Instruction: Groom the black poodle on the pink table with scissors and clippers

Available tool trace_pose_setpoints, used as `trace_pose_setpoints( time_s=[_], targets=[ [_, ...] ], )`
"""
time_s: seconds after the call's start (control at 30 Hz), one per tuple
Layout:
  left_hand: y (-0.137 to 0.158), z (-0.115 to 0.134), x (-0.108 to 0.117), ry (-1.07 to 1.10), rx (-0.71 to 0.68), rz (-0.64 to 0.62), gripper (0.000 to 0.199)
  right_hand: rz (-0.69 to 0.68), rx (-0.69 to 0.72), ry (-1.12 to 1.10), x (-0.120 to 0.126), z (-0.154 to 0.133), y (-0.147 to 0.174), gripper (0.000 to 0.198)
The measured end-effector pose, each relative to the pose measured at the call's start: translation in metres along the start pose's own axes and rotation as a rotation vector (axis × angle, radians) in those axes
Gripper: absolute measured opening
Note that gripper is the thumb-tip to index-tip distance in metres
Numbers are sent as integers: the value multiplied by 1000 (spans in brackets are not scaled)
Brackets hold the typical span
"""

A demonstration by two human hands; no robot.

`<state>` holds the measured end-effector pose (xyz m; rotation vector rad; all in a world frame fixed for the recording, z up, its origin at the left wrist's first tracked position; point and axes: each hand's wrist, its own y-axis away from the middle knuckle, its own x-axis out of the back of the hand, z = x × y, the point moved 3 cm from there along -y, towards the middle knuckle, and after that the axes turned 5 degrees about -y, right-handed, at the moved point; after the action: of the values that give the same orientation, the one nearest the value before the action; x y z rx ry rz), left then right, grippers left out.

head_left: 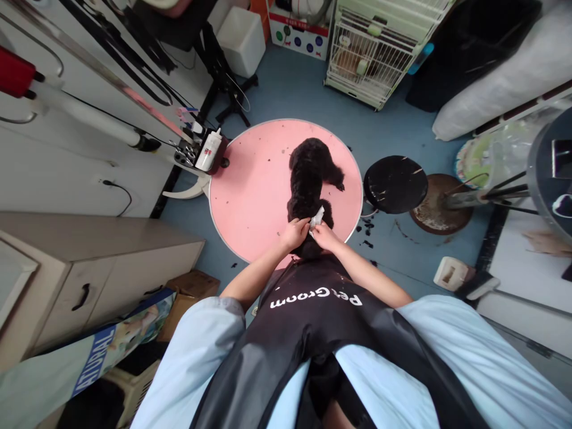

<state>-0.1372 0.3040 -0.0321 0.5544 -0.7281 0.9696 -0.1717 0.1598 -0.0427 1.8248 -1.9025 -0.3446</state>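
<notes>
A black curly-haired dog (308, 179) is on a round pink grooming table (250, 185), close against my apron. Between my two hands, at the dog's near end, is a crumpled white tissue (317, 217). My right hand (325, 235) is closed on the tissue, its fingers pinched together. My left hand (295, 233) rests on the dog just beside it, fingers bent and closed. What those left fingers grip is hidden. Small dark tufts of hair dot the tabletop.
A tool holder with scissors and a white bottle (209, 151) is fixed at the table's left edge. To the right stands a black round stool (395, 184). A white wire cage (364, 56) is at the back. Cut hair (367, 226) lies on the blue floor.
</notes>
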Motion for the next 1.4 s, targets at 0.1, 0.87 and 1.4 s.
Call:
trace_pose_setpoints(
  time_s=[0.1,0.87,1.4],
  targets=[
    [14,-2,-7,-35,30,40,40,20,-42,-20,-10,4,3,25],
    [51,17,9,207,200,156,31,151,59,-366,-27,18,39,30],
    [78,41,33,423,149,232,16,-147,245,639,-10,-90,94,27]
  ],
)
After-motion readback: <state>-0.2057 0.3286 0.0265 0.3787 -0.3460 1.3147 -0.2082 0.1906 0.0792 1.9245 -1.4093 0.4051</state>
